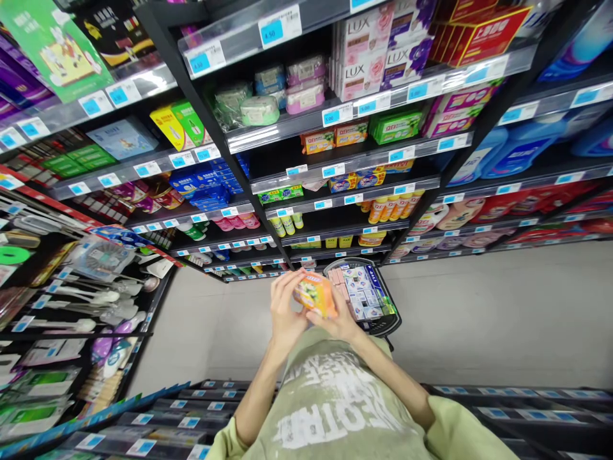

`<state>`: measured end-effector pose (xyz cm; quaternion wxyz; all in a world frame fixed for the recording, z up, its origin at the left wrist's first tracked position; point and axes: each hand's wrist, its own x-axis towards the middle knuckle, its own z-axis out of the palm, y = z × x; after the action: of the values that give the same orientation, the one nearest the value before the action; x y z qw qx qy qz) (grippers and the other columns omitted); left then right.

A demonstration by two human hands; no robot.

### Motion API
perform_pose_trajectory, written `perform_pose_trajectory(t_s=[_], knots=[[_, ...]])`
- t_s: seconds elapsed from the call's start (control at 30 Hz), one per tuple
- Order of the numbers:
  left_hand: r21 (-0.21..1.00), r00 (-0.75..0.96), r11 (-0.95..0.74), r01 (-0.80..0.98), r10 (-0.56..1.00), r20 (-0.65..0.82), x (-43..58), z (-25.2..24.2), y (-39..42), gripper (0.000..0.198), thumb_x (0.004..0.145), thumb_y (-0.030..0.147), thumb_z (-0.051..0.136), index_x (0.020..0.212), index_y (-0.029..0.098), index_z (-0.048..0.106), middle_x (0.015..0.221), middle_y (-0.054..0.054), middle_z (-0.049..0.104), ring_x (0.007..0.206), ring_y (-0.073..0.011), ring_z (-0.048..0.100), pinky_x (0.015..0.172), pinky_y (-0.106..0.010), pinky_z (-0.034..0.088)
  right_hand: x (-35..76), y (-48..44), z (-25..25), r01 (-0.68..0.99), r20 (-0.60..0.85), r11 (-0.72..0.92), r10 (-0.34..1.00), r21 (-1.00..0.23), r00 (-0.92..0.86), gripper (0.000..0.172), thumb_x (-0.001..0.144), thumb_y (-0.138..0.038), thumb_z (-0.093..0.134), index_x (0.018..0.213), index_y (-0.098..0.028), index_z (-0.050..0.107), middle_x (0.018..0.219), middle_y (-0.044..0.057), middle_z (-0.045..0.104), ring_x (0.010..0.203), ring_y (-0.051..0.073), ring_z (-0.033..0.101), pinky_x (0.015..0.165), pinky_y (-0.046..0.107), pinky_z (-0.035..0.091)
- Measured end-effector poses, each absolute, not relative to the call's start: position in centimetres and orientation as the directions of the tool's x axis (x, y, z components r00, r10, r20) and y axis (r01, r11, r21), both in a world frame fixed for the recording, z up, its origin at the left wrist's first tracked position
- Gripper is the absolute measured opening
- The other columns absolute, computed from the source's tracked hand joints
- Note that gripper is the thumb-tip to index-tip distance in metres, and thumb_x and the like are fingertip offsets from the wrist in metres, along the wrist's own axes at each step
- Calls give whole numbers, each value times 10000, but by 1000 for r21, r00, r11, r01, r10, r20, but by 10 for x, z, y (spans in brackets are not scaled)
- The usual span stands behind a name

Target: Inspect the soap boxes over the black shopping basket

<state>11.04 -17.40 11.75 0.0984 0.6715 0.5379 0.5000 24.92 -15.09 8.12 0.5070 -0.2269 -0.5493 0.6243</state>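
Between my two hands, in front of my chest, is an orange packet of soap (313, 294) with a green and white picture on its face. My left hand (286, 305) grips its left end, fingers along the top and thumb below. Around its right end closes my right hand (339, 314), with the thumb along the lower edge. Just beyond my right hand, a dark basket (393, 305) on the floor holds several white-and-blue packs (363, 291) and pinkish bars (339, 279).
Ahead stands a shelf (354, 160) of soaps, with similar orange soap packets (320, 141) on a middle level. Blue detergent bottles (514, 150) line the right. On the left hang kitchen utensils (81, 294). More shelving (163, 418) stands behind me, with grey floor (460, 306) between.
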Motion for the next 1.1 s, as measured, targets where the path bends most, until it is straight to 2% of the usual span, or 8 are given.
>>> perform_pose_trajectory(t_s=[0.07,0.17,0.3,0.5,0.7,0.93,1.1], knots=[[675,-51,-430,600,821,568,112,122,-174,556,795,153,730,1318,267,581,1298,-84,654,1261,-293,544,1073,-524,454,251,-151,79,-442,175,12,927,-897,-331,735,840,-480,725,1483,-325,404,1488,77,500,1359,314,502,1150,515,422],[718,-22,-454,528,837,546,114,126,-174,620,748,172,795,1320,262,576,1312,-93,649,1266,-298,557,1084,-529,453,253,-150,79,-475,16,-127,958,-870,-286,815,785,-620,693,1481,-303,409,1362,91,609,1322,343,532,1091,549,478],[810,-25,-420,410,882,470,116,126,-173,611,733,195,821,1294,254,585,1337,-117,623,1254,-304,576,1060,-518,479,254,-149,84,-436,-52,-220,930,-872,-364,818,723,-692,658,1412,-278,505,1260,105,667,1332,369,513,1010,579,533],[863,-59,-402,305,897,439,121,117,-173,618,722,183,831,1279,262,575,1338,-119,593,1259,-298,572,1057,-501,492,255,-150,79,-443,-42,-225,921,-868,-386,762,730,-667,641,1384,-293,530,1271,84,666,1306,363,538,970,580,558],[915,-108,-352,197,920,377,123,111,-172,605,702,248,862,1242,246,588,1329,-128,542,1274,-299,554,963,-424,566,258,-150,68,-475,-88,-271,924,-837,-371,786,725,-619,668,1419,-290,500,1309,80,649,1239,362,589,895,554,593],[935,-71,-333,120,937,343,122,113,-172,653,662,214,889,1238,244,583,1308,-126,566,1268,-305,566,953,-410,570,261,-147,64,-606,-181,-379,914,-699,-363,814,686,-470,718,1440,-293,470,1387,71,605,1142,355,649,712,468,633],[932,-93,-337,131,932,350,124,114,-172,644,646,199,894,1215,228,594,1278,-123,587,1253,-297,576,942,-391,580,261,-145,67,-668,-234,-472,878,-576,-418,817,690,-428,737,1445,-294,452,1355,81,632,1030,344,701,629,421,625]])
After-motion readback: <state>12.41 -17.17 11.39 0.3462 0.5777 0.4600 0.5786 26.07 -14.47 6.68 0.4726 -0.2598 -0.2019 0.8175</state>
